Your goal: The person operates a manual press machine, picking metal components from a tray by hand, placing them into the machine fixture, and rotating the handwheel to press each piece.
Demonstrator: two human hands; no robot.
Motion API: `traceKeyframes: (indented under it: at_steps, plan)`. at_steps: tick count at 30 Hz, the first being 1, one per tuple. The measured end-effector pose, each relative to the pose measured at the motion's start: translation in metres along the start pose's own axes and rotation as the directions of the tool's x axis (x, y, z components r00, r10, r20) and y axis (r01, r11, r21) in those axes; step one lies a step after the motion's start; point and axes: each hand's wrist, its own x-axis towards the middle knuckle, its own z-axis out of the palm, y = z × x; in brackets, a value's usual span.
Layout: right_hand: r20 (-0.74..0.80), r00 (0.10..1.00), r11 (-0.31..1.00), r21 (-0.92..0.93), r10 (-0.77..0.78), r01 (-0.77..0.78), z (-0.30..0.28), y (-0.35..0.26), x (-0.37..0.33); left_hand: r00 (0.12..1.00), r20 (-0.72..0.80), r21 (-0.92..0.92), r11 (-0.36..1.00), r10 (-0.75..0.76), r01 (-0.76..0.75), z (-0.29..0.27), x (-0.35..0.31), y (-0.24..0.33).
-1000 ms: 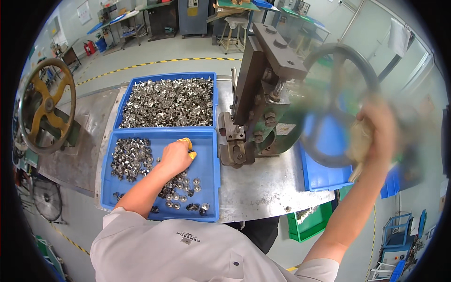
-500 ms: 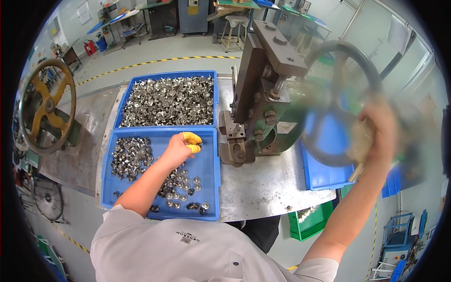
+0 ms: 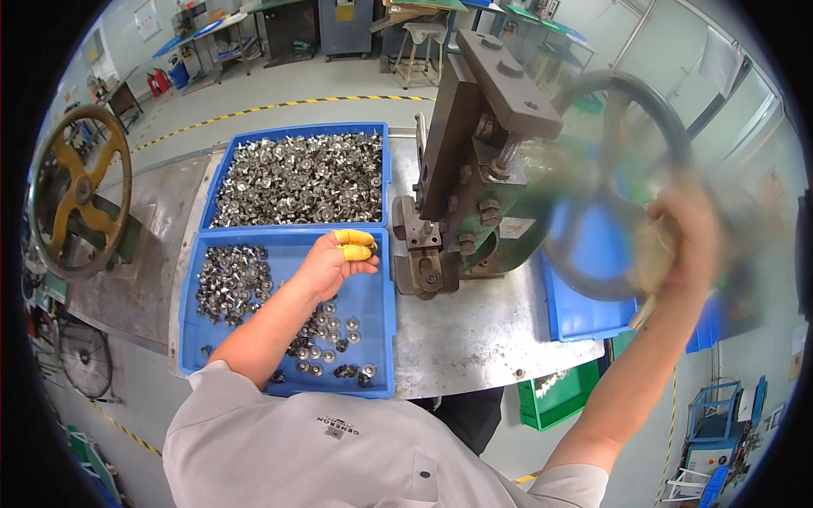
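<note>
Yellow covers wrap two fingers of my left hand, which is closed in a pinch on a small dark metal part, mostly hidden by the fingertips. It hovers over the right side of the near blue tray, close to the press. On the right, my right hand grips the rim of the press's handwheel, where a pale wrapping covers the rim; this area is smeared. The hand press has a steel die block low on its left side.
The far blue tray is heaped with small round metal parts. More parts lie in the near tray. Another blue tray sits beneath the handwheel, and a green bin below the bench edge. A second handwheel stands left.
My left hand has moved slightly right toward the press, turning so its covered fingers show more fully. My right hand stays at the handwheel.
</note>
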Motion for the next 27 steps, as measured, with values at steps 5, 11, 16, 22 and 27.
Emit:
traceKeyframes:
  at_steps: [5, 11, 16, 22, 27]
  plan:
    - [-0.005, 1.000, 1.000, -0.009, -0.006, 0.006, 0.000, 0.000, 0.000, 0.998, -0.050, 0.130, 0.991, 0.039, -0.032, 0.008, 0.005, -0.005]
    - [0.009, 1.000, 1.000, -0.003, 0.002, -0.002, -0.003, 0.001, 0.001, 0.997, -0.054, 0.280, 0.959, 0.058, -0.041, 0.032, 0.013, -0.007]
    - [0.007, 1.000, 1.000, 0.013, 0.007, -0.007, -0.002, 0.002, 0.001, 0.996, -0.051, 0.364, 0.930, 0.077, -0.054, 0.048, 0.021, -0.009]
    - [-0.005, 1.000, 1.000, 0.000, 0.000, 0.000, -0.001, 0.002, -0.001, 0.990, -0.076, 0.381, 0.921, 0.122, -0.084, 0.053, 0.027, -0.011]
    - [-0.011, 1.000, 1.000, -0.021, -0.001, 0.000, -0.003, 0.003, 0.001, 0.987, -0.091, 0.372, 0.924, 0.131, -0.088, 0.055, 0.026, -0.011]
